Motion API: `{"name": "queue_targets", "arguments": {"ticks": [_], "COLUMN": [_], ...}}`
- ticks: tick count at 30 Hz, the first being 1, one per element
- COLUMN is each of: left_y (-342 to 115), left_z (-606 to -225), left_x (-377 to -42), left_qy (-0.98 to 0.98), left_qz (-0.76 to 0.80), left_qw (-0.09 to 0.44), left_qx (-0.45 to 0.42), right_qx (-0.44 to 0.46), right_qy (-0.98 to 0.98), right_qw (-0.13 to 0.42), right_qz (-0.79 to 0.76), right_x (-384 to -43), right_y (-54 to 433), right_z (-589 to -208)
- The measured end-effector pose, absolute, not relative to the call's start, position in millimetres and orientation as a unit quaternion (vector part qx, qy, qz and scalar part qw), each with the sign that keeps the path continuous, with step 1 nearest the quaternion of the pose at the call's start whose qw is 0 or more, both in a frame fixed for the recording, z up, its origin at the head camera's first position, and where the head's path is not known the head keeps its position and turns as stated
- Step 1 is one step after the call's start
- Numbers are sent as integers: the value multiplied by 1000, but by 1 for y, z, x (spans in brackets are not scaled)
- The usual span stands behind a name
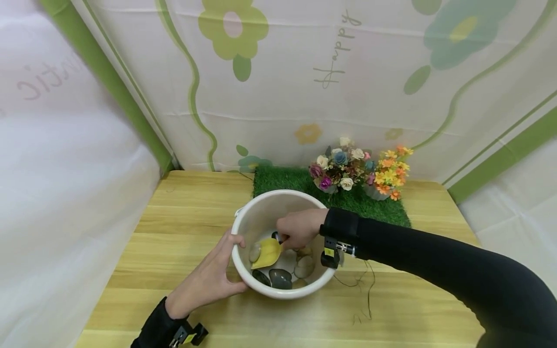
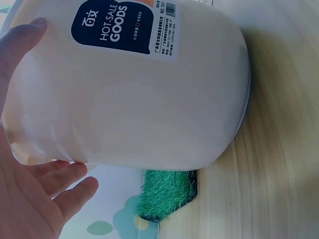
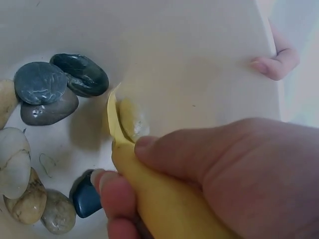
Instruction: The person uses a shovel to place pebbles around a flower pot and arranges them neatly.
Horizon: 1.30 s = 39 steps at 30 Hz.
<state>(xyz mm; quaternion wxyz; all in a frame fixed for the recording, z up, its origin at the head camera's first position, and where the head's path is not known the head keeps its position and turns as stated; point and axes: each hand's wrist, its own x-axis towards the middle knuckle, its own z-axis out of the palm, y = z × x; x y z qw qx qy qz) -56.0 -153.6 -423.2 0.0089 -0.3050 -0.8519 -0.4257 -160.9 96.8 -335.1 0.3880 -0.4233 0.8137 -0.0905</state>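
Note:
A white bucket (image 1: 278, 292) stands on the wooden table, and my left hand (image 1: 211, 280) grips its left rim with fingertips curled over the edge. The left wrist view shows the bucket's outer wall (image 2: 149, 114) with a dark label. Reaching inside from the right, my right hand (image 1: 300, 228) holds a yellow scoop (image 3: 159, 194) by its handle, thumb along the top. The scoop's blade (image 1: 267, 253) is low in the bucket, with a pale stone (image 3: 131, 119) right against it. Several smooth stones lie on the bottom, including a dark grey stone (image 1: 280, 279) and a white stone (image 3: 14, 162).
Behind the bucket lies a green turf mat (image 1: 283, 180) bearing a pot of mixed flowers (image 1: 341, 164) and a pot of orange and yellow flowers (image 1: 389, 175). Thin dark strands (image 1: 370, 295) are on the table (image 1: 174, 241) to the right. Patterned white cloth (image 1: 278, 96) hangs around.

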Motion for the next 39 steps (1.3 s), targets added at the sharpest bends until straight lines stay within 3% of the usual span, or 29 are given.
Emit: {"name": "queue_targets", "arguments": {"ticks": [14,27,39], "left_y": [-153,-153,-153], "left_z": [-425,-424,-423], "left_x": [-57,-58,-58], "left_qy": [-846,-843,-849], "left_qz": [-431,-434,-427], "left_qw": [11,3,5], "left_qx": [-314,-317,-312], "right_qx": [-476,-522,-508], "right_qy": [783,772,773], "right_qw": [374,310,317], "right_qz": [-139,-188,-208], "right_x": [-159,-159,-160], "right_y": [113,137,146], "right_z": [-322,-313,-313]}}
